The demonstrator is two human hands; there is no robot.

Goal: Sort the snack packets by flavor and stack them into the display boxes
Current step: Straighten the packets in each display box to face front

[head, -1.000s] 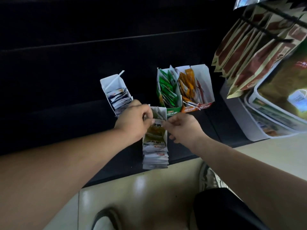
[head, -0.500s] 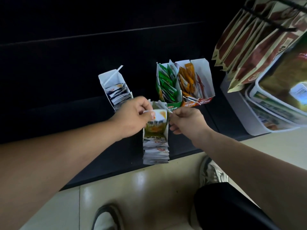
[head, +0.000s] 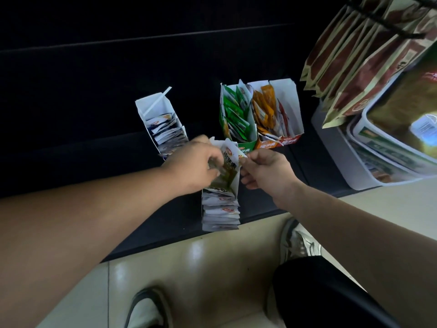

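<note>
A narrow white display box (head: 221, 214) stands near the front edge of a dark shelf, filled with a row of white snack packets. Both hands work at its far end. My left hand (head: 194, 164) curls its fingers over a yellow-green packet (head: 229, 162) standing at the back of the row. My right hand (head: 264, 169) pinches that packet's upper right corner. Further back stand a white box (head: 160, 119) of dark packets, a green box (head: 236, 114) of green packets and an orange box (head: 279, 110) of orange packets.
Brown-red snack bags (head: 359, 58) hang from a hook at the upper right. Below them sit white tubs (head: 387, 147) with printed labels. The dark shelf (head: 94, 162) ends just in front of the near box, over a tiled floor with my shoes (head: 298, 240).
The view has shifted slightly. My left hand has slid further over the yellow-green packet, which now leans more into the row. My right hand still pinches its corner.
</note>
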